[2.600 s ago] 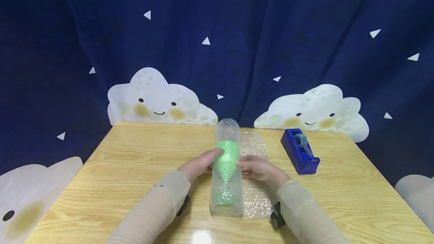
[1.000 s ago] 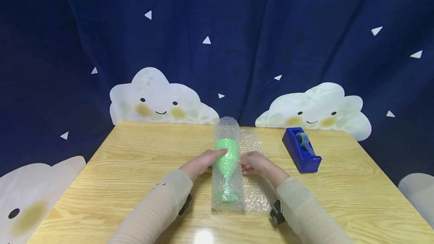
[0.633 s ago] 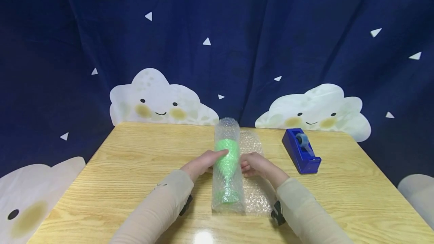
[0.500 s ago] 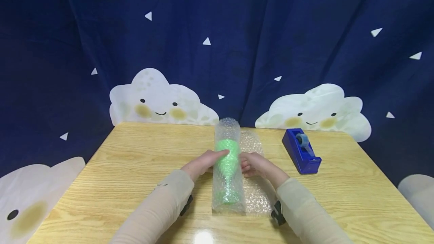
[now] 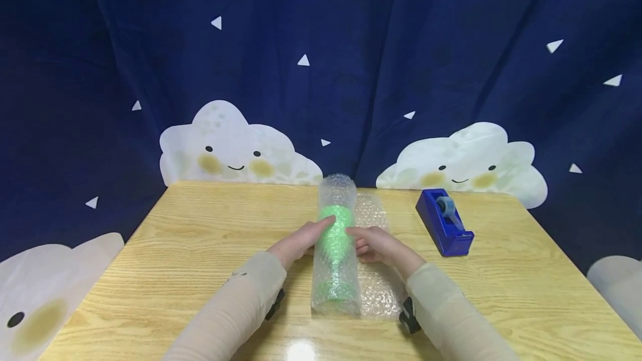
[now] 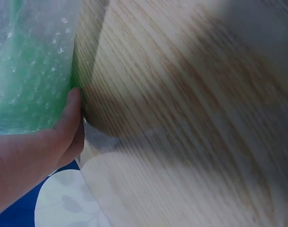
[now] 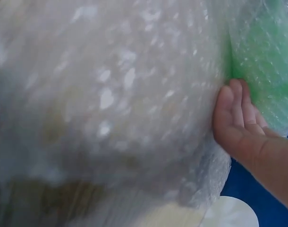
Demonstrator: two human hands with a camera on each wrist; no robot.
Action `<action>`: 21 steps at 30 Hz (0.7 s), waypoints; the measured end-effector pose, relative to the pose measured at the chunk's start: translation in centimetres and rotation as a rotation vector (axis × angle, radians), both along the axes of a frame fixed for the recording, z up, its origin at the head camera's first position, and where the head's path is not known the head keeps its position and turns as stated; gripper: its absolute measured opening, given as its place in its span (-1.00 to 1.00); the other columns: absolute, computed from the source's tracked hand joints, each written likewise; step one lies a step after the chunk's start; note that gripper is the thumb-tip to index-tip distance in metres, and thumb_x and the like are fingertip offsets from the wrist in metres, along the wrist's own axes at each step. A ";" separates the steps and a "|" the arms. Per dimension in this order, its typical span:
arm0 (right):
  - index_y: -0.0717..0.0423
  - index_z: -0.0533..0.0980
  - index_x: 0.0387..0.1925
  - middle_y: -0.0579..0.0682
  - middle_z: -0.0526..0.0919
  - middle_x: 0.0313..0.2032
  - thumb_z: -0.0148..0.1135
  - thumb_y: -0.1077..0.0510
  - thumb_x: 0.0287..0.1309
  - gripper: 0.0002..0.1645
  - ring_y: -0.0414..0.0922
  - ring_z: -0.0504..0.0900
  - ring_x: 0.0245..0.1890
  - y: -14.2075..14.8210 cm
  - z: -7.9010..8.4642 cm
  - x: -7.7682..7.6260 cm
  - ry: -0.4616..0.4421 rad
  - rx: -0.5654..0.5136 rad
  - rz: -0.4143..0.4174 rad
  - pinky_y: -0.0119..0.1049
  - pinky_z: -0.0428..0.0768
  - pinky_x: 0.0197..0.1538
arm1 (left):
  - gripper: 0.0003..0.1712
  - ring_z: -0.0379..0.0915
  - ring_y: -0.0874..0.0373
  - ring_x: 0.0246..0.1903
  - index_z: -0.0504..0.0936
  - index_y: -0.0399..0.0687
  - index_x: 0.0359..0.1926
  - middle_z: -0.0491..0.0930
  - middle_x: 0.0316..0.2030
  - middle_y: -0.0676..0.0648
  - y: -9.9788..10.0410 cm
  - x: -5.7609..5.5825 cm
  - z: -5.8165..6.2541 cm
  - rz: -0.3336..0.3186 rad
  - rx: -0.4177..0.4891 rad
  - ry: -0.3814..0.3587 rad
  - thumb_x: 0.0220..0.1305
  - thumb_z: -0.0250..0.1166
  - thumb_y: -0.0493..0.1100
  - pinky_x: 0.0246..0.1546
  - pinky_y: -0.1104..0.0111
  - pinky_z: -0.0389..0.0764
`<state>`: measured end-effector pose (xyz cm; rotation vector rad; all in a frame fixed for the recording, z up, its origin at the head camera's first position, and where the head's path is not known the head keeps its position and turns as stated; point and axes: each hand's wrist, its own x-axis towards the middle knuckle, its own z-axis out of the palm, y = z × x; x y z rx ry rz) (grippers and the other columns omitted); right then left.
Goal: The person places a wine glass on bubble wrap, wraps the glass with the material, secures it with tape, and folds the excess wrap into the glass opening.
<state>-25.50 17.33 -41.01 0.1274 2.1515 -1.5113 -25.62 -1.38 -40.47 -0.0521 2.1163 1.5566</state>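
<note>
A green goblet-shaped thing (image 5: pixel 335 244) lies lengthwise inside a roll of clear bubble wrap (image 5: pixel 337 191) on the table, its wide cup at the far end and its thin stem toward me. My left hand (image 5: pixel 300 240) grips the roll's left side, thumb laid over the top; in the left wrist view its fingers (image 6: pixel 71 109) reach down along the side. From the right, my right hand (image 5: pixel 378 243) holds the roll with its thumb on top and its fingers low against the side. A loose flap of bubble wrap (image 5: pixel 378 294) spreads flat beneath the right hand.
A blue tape dispenser (image 5: pixel 444 224) with a roll of clear tape (image 5: pixel 444 205) stands at the right rear of the wooden table (image 5: pixel 215 222). Behind the table's far edge hangs a dark blue curtain (image 5: pixel 271 60) with cloud prints.
My right thumb has moved left onto the top of the roll from beside it. My left thumb has shifted slightly. The flap shows a little narrower than at first.
</note>
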 end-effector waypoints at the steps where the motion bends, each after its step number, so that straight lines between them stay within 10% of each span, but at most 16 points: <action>1: 0.30 0.46 -0.05 -0.07 0.62 -0.40 0.07 -0.15 0.18 -0.42 -0.24 0.59 -0.41 0.0 0.0 0.0 -0.003 -0.009 0.003 -0.34 0.60 -0.27 | -0.07 0.26 -0.22 0.23 0.06 -0.43 0.35 0.18 0.31 -0.39 0.0 0.0 0.0 -0.009 0.004 0.004 0.32 -0.09 0.28 0.25 0.02 0.33; 21: -0.02 0.45 -0.50 -0.23 0.52 -0.61 -0.03 -0.05 0.26 -0.71 -0.32 0.49 -0.52 0.5 -0.2 0.0 -0.051 -0.153 0.035 -0.41 0.52 -0.30 | -0.26 0.38 -0.11 0.09 0.17 -0.35 0.33 0.39 0.13 -0.29 -0.1 -0.1 -0.3 0.003 0.063 -0.004 0.38 -0.20 0.14 0.17 0.02 0.42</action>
